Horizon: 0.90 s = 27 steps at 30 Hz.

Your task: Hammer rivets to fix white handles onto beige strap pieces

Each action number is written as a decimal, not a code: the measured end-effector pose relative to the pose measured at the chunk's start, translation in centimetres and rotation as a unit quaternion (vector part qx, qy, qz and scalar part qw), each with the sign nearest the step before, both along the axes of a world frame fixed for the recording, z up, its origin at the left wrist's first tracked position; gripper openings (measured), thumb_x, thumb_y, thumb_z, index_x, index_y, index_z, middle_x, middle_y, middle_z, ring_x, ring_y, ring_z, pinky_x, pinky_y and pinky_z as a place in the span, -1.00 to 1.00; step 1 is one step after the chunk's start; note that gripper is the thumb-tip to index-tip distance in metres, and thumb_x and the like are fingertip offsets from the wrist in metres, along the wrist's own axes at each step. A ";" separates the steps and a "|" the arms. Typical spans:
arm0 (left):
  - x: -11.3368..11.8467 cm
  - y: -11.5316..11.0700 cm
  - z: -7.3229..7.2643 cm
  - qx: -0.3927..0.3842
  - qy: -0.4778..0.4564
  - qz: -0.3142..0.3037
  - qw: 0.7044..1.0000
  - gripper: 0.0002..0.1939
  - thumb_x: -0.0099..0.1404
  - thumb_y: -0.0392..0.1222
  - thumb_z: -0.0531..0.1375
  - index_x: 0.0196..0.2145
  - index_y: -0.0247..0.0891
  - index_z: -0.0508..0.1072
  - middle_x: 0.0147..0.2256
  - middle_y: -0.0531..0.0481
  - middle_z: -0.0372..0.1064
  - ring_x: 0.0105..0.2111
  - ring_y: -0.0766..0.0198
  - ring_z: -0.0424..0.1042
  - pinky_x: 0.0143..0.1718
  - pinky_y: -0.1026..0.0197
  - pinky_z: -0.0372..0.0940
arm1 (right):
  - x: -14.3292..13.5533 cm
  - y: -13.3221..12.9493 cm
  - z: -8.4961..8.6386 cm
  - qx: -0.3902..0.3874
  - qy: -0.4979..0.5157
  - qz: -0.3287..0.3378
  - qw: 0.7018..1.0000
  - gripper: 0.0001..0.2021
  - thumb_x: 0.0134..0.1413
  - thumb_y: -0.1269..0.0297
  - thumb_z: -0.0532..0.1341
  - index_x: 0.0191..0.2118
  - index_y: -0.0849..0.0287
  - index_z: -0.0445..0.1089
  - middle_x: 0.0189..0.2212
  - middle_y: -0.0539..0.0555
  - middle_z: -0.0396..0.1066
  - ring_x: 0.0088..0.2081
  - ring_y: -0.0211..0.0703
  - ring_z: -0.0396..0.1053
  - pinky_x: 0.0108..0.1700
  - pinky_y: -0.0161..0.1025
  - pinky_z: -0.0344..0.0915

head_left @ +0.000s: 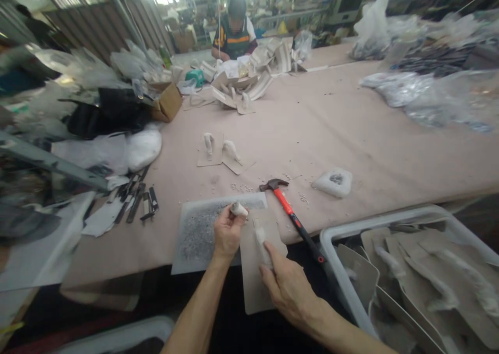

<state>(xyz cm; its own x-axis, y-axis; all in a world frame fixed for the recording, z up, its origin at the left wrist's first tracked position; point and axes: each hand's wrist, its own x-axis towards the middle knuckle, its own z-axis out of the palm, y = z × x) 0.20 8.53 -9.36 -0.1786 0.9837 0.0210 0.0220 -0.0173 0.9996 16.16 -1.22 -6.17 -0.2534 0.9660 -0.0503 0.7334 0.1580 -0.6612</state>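
Just left of the hammer (285, 204), the beige panel (254, 294) looks flat and thin, with an uneven right edge and a whitish raised strip (259, 232) down its middle. The right hand (290, 286) grips it, fingers against that strip; the left hand (227, 234), farther left of the hammer, pinches a small white roll (239, 209).

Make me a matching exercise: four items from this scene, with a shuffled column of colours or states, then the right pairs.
Items:
1. Hammer
2. Left hand
3. Right hand
4. Tub at the picture's lower right

Colours and states:
A. Holding a flat beige panel
B. Filled with several panels
C. Partly red, partly black
D. Holding a small white cylinder

Right pairs: 1-C, 2-D, 3-A, 4-B
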 end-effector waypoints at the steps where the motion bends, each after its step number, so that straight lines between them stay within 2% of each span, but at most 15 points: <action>1: 0.3 0.3 -0.1 -0.006 -0.006 -0.020 1.000 -0.69 0.21 0.01 0.33 -0.21 -0.28 0.52 -0.26 -0.10 0.59 -0.26 0.18 0.58 -0.18 0.20 0.45 | 0.0 0.1 0.3 -0.008 -0.005 0.000 1.000 -0.47 0.25 0.26 0.02 0.26 0.42 0.27 -0.10 0.43 0.54 -0.15 0.19 0.55 -0.09 0.09 0.49; 5: 0.8 0.8 -1.0 -0.028 -0.028 -0.081 0.996 -0.69 0.20 -0.01 0.33 -0.21 -0.26 0.50 -0.26 -0.08 0.59 -0.25 0.17 0.58 -0.19 0.18 0.46 | 0.6 0.8 1.2 -0.039 0.008 0.006 0.999 -0.53 0.27 0.23 0.05 0.21 0.35 0.32 -0.18 0.33 0.56 -0.22 0.09 0.54 -0.14 -0.02 0.47; 8: 0.7 0.7 -1.4 -0.028 -0.025 -0.096 0.995 -0.72 0.22 -0.04 0.31 -0.18 -0.25 0.51 -0.23 -0.07 0.60 -0.22 0.17 0.58 -0.15 0.17 0.45 | 2.2 2.0 1.5 -0.003 0.027 -0.026 0.999 -0.61 0.30 0.20 0.06 0.12 0.28 0.36 -0.21 0.22 0.52 -0.21 0.00 0.49 -0.13 -0.10 0.42; 11: 0.6 0.5 -1.5 -0.021 -0.002 -0.092 0.996 -0.75 0.25 -0.07 0.30 -0.18 -0.25 0.52 -0.22 -0.08 0.60 -0.20 0.17 0.57 -0.13 0.17 0.43 | 4.5 3.8 1.1 0.071 -0.029 -0.084 0.994 -0.67 0.30 0.22 0.08 0.07 0.27 0.36 -0.13 0.24 0.46 -0.11 0.02 0.42 -0.03 -0.06 0.34; 13: 0.6 0.5 -1.4 -0.021 0.008 -0.087 0.996 -0.76 0.25 -0.07 0.29 -0.17 -0.25 0.52 -0.22 -0.08 0.60 -0.21 0.16 0.57 -0.14 0.18 0.42 | 6.0 5.1 0.7 0.075 -0.101 -0.107 0.986 -0.70 0.28 0.24 0.12 0.03 0.28 0.36 -0.11 0.26 0.42 -0.07 0.05 0.38 -0.01 -0.07 0.29; 17: 0.8 0.5 -1.3 -0.019 0.034 -0.083 0.996 -0.76 0.25 -0.09 0.29 -0.17 -0.25 0.51 -0.22 -0.08 0.60 -0.22 0.17 0.57 -0.16 0.20 0.41 | 7.9 6.9 -0.7 -0.020 -0.221 -0.111 0.969 -0.73 0.27 0.20 0.17 -0.02 0.26 0.35 -0.13 0.23 0.38 -0.15 0.00 0.39 -0.13 -0.17 0.23; 20: 0.8 0.5 -1.2 -0.017 0.051 -0.083 0.995 -0.77 0.25 -0.10 0.28 -0.17 -0.25 0.52 -0.22 -0.07 0.60 -0.22 0.16 0.57 -0.16 0.20 0.40 | 8.1 7.7 -1.8 -0.074 -0.234 -0.100 0.964 -0.76 0.27 0.21 0.16 -0.03 0.23 0.33 -0.12 0.20 0.37 -0.21 -0.06 0.40 -0.24 -0.22 0.16; 24: 0.8 0.5 -1.4 -0.015 0.044 -0.085 0.995 -0.77 0.23 -0.09 0.29 -0.18 -0.23 0.52 -0.23 -0.06 0.60 -0.22 0.15 0.57 -0.16 0.20 0.41 | 8.1 8.6 -2.2 -0.106 -0.173 -0.109 0.973 -0.85 0.20 0.36 0.15 -0.12 0.25 0.31 -0.18 0.20 0.38 -0.21 -0.02 0.38 -0.25 -0.21 0.11; 27: 0.9 0.5 -1.7 -0.008 0.048 -0.086 0.995 -0.76 0.23 -0.09 0.29 -0.16 -0.22 0.51 -0.22 -0.06 0.60 -0.22 0.16 0.58 -0.15 0.20 0.41 | 8.3 9.7 -1.9 -0.167 -0.054 -0.140 0.975 -0.78 0.03 0.47 0.19 -0.15 0.22 0.29 -0.30 0.12 0.36 -0.23 -0.05 0.35 -0.26 -0.23 0.11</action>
<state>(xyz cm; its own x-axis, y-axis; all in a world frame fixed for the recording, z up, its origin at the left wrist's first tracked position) 1.06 9.05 -11.06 -0.0049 0.9999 0.0137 0.1158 -0.0131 0.9932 24.47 8.46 -8.04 0.0410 0.9218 -0.3854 0.7848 -0.2685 -0.5586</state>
